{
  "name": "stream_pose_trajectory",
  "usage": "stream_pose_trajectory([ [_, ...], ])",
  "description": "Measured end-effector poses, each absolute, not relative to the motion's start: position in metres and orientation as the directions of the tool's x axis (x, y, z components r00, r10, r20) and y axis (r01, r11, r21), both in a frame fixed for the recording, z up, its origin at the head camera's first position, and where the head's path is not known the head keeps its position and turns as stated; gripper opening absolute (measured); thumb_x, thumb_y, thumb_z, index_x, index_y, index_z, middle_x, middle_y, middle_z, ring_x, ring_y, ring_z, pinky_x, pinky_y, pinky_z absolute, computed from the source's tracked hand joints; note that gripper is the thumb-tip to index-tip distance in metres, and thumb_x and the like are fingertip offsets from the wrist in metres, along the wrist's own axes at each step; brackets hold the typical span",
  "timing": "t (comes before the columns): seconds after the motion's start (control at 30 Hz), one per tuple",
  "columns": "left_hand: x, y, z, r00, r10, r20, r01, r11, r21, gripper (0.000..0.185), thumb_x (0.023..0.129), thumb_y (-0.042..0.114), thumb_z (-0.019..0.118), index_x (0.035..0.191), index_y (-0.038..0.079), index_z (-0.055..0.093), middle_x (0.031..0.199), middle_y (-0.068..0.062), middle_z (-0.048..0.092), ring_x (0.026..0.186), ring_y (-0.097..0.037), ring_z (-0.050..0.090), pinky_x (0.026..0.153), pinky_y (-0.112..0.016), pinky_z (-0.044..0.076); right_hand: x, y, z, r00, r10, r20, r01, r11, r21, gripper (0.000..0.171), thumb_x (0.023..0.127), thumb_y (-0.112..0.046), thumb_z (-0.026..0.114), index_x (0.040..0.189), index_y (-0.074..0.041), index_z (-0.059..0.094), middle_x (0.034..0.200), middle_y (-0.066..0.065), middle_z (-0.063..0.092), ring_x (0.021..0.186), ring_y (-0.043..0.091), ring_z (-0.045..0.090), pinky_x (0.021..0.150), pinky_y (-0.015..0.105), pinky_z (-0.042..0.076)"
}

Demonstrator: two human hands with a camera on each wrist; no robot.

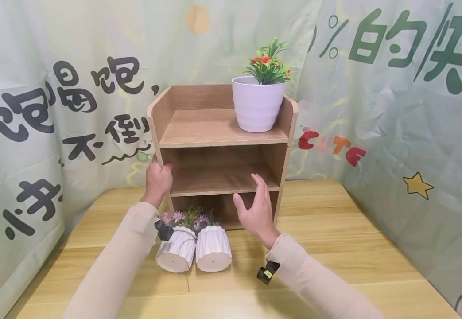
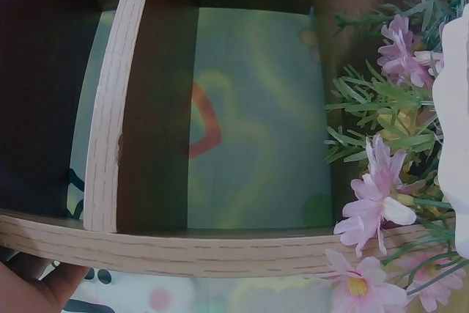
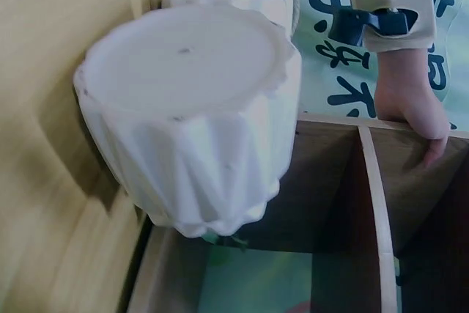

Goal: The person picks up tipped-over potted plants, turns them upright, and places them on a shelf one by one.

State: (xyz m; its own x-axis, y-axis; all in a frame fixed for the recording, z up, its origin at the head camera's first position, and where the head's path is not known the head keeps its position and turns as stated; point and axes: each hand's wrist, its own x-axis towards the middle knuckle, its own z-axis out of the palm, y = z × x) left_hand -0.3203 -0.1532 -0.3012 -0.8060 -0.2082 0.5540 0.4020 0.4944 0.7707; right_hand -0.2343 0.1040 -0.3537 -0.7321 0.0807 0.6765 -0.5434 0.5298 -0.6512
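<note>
A three-tier wooden shelf unit (image 1: 199, 126) stands on the table. My left hand (image 1: 158, 177) grips its left side panel at middle-shelf height; the same hand (image 3: 407, 108) shows in the right wrist view, fingers curled over the panel edge (image 3: 370, 203). My right hand (image 1: 256, 210) hovers open in front of the middle shelf, touching nothing. Two white ribbed pots (image 1: 176, 250) (image 1: 213, 249) lie on their sides before the bottom compartment, their pink flowers (image 1: 187, 218) pointing into it. The nearer pot's base (image 3: 198, 122) fills the right wrist view. Pink flowers (image 2: 381, 196) and shelf edges (image 2: 110, 122) show in the left wrist view.
A white pot with a green, red-flowered plant (image 1: 258, 106) stands upright at the right of the top shelf. Printed cloth backdrops (image 1: 394, 133) close in behind and on both sides. The wooden table (image 1: 334, 248) stretches out to the right of the shelf.
</note>
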Motion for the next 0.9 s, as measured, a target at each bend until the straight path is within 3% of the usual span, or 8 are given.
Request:
stream_pose_trajectory([
  [0.27,-0.319,-0.153,-0.300,-0.809,-0.211,0.549,0.398,0.489,0.776,0.040,0.088,0.009,0.051,0.124,-0.009,0.051,0.118,-0.034,0.058,0.114,-0.045,0.053,0.101,-0.052,0.039,-0.229,0.098,-0.369,-0.806,0.076,0.587,-0.475,0.508,-0.718,0.067,0.091,-0.030,0.063,0.144,-0.004,0.032,0.147,0.017,0.036,0.135,0.035,0.034,0.108,0.054,0.029],
  [0.9,-0.321,-0.153,-0.302,-0.801,-0.220,0.557,0.402,0.492,0.772,0.039,0.088,0.009,0.051,0.123,-0.008,0.053,0.117,-0.033,0.059,0.110,-0.045,0.055,0.098,-0.053,0.041,-0.218,0.082,-0.401,-0.878,0.095,0.469,-0.386,0.440,-0.811,0.067,0.089,-0.027,0.065,0.140,0.003,0.034,0.139,0.027,0.042,0.129,0.043,0.040,0.105,0.056,0.033],
])
